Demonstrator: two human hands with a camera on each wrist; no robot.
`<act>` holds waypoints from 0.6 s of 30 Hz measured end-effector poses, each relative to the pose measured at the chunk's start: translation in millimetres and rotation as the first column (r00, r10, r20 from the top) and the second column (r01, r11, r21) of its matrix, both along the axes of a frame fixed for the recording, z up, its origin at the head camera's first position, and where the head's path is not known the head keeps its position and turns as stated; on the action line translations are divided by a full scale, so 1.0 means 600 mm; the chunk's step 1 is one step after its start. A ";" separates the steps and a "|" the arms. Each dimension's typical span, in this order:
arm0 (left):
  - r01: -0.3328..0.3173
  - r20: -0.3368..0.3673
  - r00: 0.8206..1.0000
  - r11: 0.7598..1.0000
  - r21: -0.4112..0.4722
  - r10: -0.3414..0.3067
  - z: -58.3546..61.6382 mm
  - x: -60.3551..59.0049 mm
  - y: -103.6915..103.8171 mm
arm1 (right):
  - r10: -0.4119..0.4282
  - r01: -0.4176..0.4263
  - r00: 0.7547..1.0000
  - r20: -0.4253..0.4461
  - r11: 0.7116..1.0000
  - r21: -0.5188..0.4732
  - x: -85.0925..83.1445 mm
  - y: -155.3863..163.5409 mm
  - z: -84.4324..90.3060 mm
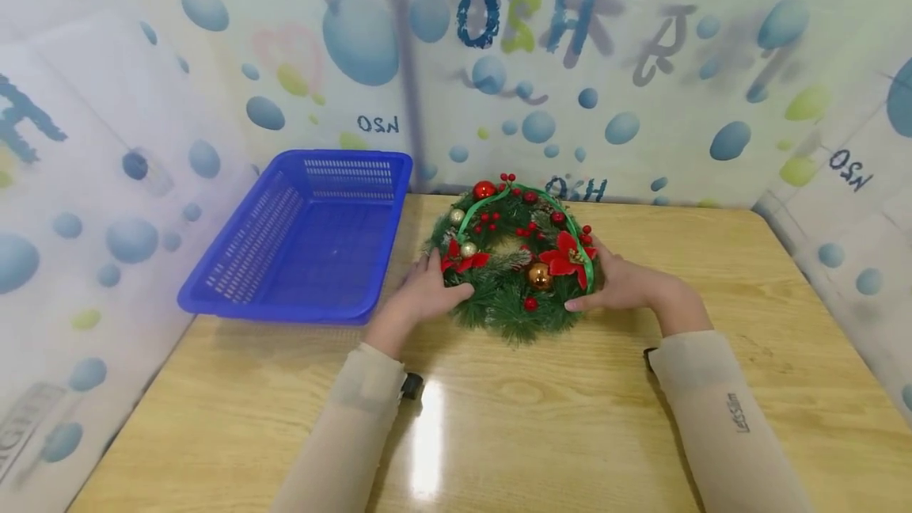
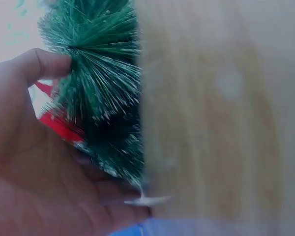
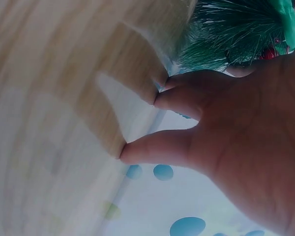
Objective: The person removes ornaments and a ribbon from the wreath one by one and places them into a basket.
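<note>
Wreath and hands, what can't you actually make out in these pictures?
- Head view: the fingertips of the left hand and right hand vanish into the wreath needles.
- Left wrist view: most of the wreath is cut off by the frame's top edge and hidden behind the table; the picture is blurred.
- Right wrist view: only a corner of the wreath shows; the palm covers the rest.
- Basket: the front wall hides the nearest part of its floor.

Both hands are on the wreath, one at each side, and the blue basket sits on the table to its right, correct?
Not quite. In the head view the blue basket sits to the left of the wreath, not its right. The rest holds: the left hand and the right hand hold the wreath, one at each side, on the table.
</note>
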State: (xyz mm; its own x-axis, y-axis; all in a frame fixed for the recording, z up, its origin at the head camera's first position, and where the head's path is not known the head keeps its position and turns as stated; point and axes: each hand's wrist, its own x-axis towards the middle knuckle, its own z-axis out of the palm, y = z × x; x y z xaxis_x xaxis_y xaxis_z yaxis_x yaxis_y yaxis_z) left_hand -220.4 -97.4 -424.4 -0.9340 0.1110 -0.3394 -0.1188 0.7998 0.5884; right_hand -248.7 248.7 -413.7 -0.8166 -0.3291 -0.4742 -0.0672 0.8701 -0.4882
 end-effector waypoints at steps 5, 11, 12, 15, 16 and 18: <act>0.020 -0.166 0.986 1.000 -0.023 -0.024 0.026 0.012 0.019 | -0.002 0.002 1.000 -0.005 1.000 0.008 0.000 0.002 0.001; 0.020 -0.411 0.911 0.998 -0.053 -0.040 0.059 0.019 0.043 | -0.004 0.004 1.000 -0.003 1.000 0.011 -0.001 0.004 -0.001; 0.015 -0.434 0.900 0.998 -0.067 -0.043 0.063 0.019 0.049 | -0.004 0.004 1.000 0.000 1.000 0.009 -0.001 0.003 -0.002; 0.075 -0.439 0.894 0.995 -0.060 -0.094 0.078 0.010 0.078 | -0.013 0.013 1.000 0.000 1.000 0.002 -0.002 0.007 -0.004; 0.117 -0.420 0.899 0.992 -0.046 -0.125 0.082 0.007 0.089 | -0.016 0.016 1.000 -0.001 1.000 -0.002 -0.003 0.007 -0.006; 0.219 -0.352 0.914 0.976 0.008 -0.202 0.088 -0.003 0.111 | -0.022 0.022 1.000 -0.005 1.000 -0.010 -0.002 0.008 -0.008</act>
